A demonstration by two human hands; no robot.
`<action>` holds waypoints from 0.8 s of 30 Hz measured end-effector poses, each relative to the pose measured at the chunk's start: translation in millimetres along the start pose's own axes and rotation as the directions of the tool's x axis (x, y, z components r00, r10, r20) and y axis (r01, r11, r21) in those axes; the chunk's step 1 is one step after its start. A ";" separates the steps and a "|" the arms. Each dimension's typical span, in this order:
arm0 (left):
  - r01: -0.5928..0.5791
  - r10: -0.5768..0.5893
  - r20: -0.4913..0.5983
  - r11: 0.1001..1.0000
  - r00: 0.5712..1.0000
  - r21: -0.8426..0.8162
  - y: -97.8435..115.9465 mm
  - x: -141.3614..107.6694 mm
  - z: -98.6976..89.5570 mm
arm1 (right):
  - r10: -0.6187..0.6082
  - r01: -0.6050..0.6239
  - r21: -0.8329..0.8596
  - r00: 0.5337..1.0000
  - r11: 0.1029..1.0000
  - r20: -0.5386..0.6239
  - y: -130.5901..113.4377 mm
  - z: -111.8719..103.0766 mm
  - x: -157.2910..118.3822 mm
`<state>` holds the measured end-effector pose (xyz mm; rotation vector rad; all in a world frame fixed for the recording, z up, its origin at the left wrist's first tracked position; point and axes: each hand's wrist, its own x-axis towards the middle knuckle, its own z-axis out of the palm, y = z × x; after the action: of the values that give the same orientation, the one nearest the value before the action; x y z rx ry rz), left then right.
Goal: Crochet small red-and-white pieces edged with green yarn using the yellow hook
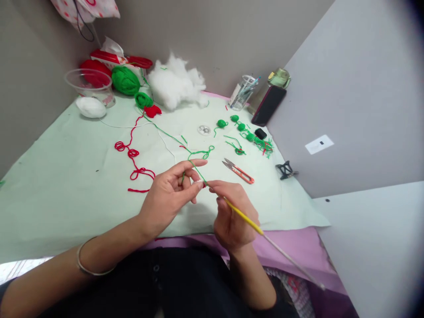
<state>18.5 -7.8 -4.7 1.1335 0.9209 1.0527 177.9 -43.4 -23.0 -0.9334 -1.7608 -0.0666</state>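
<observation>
left hand [167, 190] pinches a small red piece [204, 186] between finger and thumb; right hand [236, 216] grips a yellow-handled hook [244, 215] slanting towards four o'clock; slackened green yarn [198, 170] might slip off, or snag on snips [243, 173] at two o'clock

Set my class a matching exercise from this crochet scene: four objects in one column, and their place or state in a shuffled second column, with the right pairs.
Column one
1. Yellow-gripped metal crochet hook
2. Orange-handled metal thread snips
3. Black rectangular phone
4. Fluffy white stuffing

Column two
A. Propped at a tilt beside the pale green bottle
B. Heaped at the back of the table
C. Held in the right hand
D. Lying flat, blades pointing left

Right pairs: 1-C, 2-D, 3-A, 4-B
</observation>
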 end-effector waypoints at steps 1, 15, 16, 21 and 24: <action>0.003 -0.003 -0.002 1.000 1.000 -0.003 -0.6 -0.1 0.3 | -0.049 0.049 -0.049 0.999 0.998 0.000 0.7 1.7 -0.7; 0.100 -0.086 0.087 0.979 0.992 -0.175 5.3 -0.2 0.6 | -0.080 0.072 -0.147 0.995 0.987 -0.052 3.8 5.0 -5.9; 0.159 -0.133 0.124 0.958 0.983 -0.238 5.5 0.9 0.3 | -0.117 0.104 -0.228 0.992 0.968 -0.047 4.1 6.5 -7.6; 0.363 -0.292 0.230 0.843 0.928 -0.397 9.5 6.0 -3.8 | 0.136 -0.129 0.052 0.976 0.990 -0.172 2.7 6.8 -4.5; 0.300 -0.234 0.215 0.884 0.948 -0.360 10.9 5.6 -4.3 | 0.395 -0.309 0.394 0.905 0.865 -0.157 2.2 6.0 3.7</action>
<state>14.0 -0.3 4.9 0.7232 0.6736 0.8498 174.2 -37.0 -23.2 -0.9195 -1.3012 0.3648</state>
